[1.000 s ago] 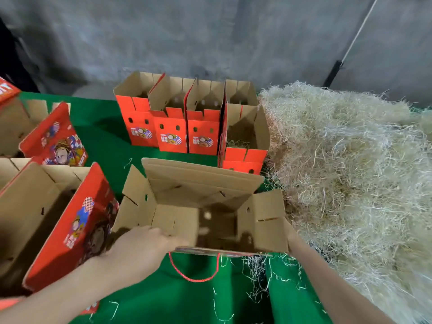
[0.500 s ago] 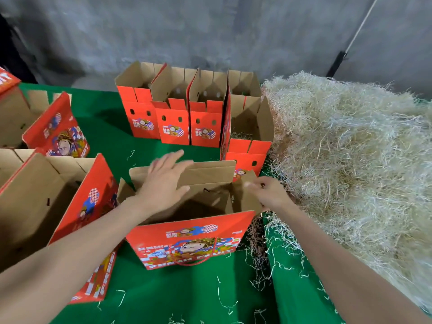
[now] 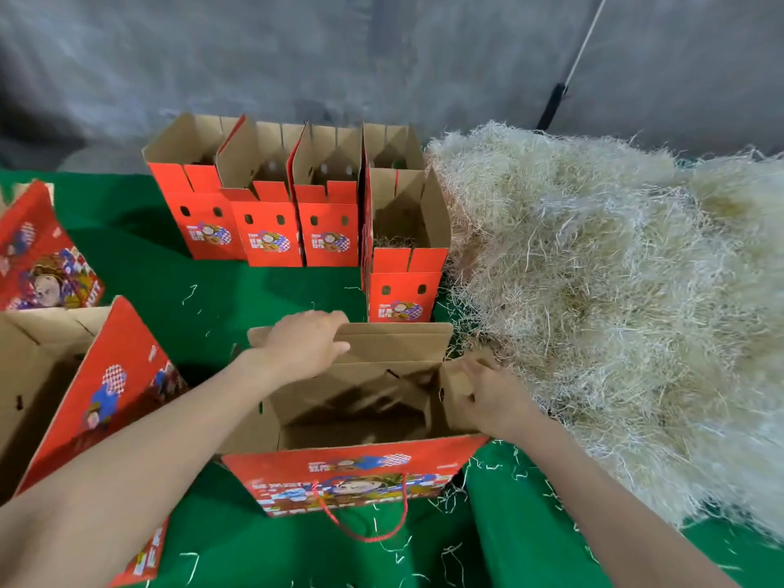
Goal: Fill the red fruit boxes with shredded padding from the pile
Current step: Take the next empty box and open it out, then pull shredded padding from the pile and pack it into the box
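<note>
- Tipped on its side a second ago, the front fruit box (image 3: 352, 473) now stands upright on the green cloth (image 3: 212, 290) with its mouth facing up
- Left hand (image 3: 305, 345) lay flat with spread fingers on the far flap half a second ago; now its fingers are hooked over that flap's top edge and grip it
- Right hand (image 3: 488, 396) has come onto the short flap at the box's right end, its fingers curled round the card and holding it
- This box is glossy red outside with a cartoon print, plain brown corrugated card inside, and its interior lies in shadow
- A twisted red cord handle (image 3: 365, 524) loops down from the front panel onto the cloth
- The shredded padding pile (image 3: 615, 311) fills the right side, a pale, straw-like heap of thin tangled strands, its near edge just beside the right hand and the flap it holds
- Loose strands (image 3: 449, 494) are scattered over the cloth round the box
- Behind stands a row of narrow red boxes (image 3: 263, 231), flaps raised, each with two oval holes in its end
- One more upright box (image 3: 403, 290) stands against the pile, with a little shred showing inside (only a dark tuft is visible)
- Larger open boxes (image 3: 106, 396) lean at the left edge
- A rough grey wall (image 3: 339, 57) closes the back
</note>
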The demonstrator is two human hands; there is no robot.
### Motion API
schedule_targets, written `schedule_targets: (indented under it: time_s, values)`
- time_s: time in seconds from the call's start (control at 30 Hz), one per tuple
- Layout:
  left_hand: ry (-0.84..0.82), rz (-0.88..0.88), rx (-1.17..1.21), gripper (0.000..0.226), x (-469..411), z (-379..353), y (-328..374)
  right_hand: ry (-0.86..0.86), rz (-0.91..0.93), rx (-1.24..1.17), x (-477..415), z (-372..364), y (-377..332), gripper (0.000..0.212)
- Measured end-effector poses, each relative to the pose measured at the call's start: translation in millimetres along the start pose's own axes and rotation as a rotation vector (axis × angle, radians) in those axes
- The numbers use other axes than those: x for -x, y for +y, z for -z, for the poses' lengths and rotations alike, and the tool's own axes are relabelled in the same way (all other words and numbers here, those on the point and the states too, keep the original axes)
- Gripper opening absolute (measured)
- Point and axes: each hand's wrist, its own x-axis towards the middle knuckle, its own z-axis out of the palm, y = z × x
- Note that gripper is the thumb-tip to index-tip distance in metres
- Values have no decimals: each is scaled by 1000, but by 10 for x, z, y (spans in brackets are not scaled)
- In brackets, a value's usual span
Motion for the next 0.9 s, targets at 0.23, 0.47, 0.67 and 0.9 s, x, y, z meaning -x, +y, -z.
schedule_targets:
  time_s: [0.23,0.47,0.67,0.9]
  values:
    - [284,-178,258,44,-20,-53,687,80,-20,6,88,92,74,28]
    - [188,-268,714,31,-269,-13,1738,510,-66,-180,291,804,808,30]
    - [36,-248,776,46,-903,107,2480,605,-304,-19,122,1446,1755,72]
    - [232,-236,627,96,-1613,419,2927,206,-382,234,-559,1651,2337,113]
